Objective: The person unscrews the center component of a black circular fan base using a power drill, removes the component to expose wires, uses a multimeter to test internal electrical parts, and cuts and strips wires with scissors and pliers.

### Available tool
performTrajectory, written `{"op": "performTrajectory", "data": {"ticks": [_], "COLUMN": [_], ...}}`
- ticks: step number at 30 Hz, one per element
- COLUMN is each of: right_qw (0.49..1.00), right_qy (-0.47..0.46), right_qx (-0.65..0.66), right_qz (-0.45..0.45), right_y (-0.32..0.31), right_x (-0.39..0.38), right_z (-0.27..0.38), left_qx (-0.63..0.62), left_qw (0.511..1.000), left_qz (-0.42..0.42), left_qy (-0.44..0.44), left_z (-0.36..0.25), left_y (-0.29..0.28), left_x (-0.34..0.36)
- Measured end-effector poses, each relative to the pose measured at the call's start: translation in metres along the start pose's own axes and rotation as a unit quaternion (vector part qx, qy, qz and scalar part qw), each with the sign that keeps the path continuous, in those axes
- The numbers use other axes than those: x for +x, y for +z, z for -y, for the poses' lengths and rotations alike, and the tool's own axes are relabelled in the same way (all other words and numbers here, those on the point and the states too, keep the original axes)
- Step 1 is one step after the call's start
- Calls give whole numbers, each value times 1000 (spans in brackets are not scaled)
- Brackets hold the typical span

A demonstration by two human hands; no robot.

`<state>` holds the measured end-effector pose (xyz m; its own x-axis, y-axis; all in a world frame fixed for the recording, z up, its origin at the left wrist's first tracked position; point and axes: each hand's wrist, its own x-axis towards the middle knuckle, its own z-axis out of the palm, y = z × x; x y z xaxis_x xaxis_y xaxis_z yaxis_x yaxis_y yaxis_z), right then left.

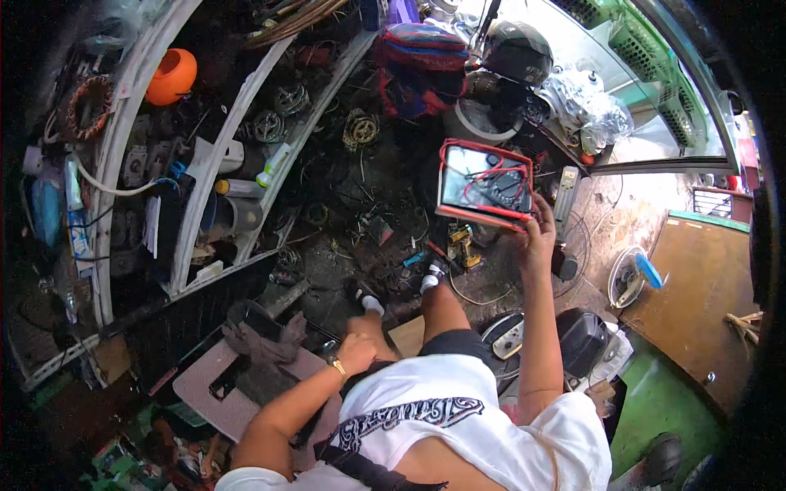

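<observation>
I have multimeter (509, 189) in red-edged case (477, 214), right of upper centre, red test leads (493, 173) across it. Right hand (538, 222) closed on case's lower right corner. Left hand (355, 353) half-curled on leg; can't tell whether anything inside. Step, I judge: holding meter up; next move calls for steady grip, leads kept from slipping.

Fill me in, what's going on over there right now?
The right hand is holding up what looks like a meter, gripped near its lower right corner, with red leads across its front. The left hand rests at the left leg, and I can't make out anything in it. A yellow-and-black power tool lies beyond the right foot.
</observation>
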<state>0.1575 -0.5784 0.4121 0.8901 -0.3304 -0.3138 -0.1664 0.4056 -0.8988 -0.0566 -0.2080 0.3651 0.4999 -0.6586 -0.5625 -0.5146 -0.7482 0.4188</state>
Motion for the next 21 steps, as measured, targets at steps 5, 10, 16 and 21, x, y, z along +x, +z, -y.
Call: {"op": "performTrajectory", "data": {"ticks": [5, 10, 16, 21], "right_qw": [998, 995, 984, 975], "right_qy": [18, 48, -5, -7], "right_qx": [-12, -20, -101, -108], "right_qz": [50, 83, 146, 194], "right_y": [47, 74, 69, 57], "right_x": [10, 22, 58, 71], "right_z": [-108, -218, -347, -399], "left_qx": [38, -107, -539, -800], "left_qw": [991, 975, 830, 473], "left_qz": [-50, 190, -106, -363], "left_qy": [-119, -32, -97, 61], "left_z": [62, 88, 189, 253], "left_y": [138, 135, 181, 207], "left_x": [2, 57, 189, 279]}}
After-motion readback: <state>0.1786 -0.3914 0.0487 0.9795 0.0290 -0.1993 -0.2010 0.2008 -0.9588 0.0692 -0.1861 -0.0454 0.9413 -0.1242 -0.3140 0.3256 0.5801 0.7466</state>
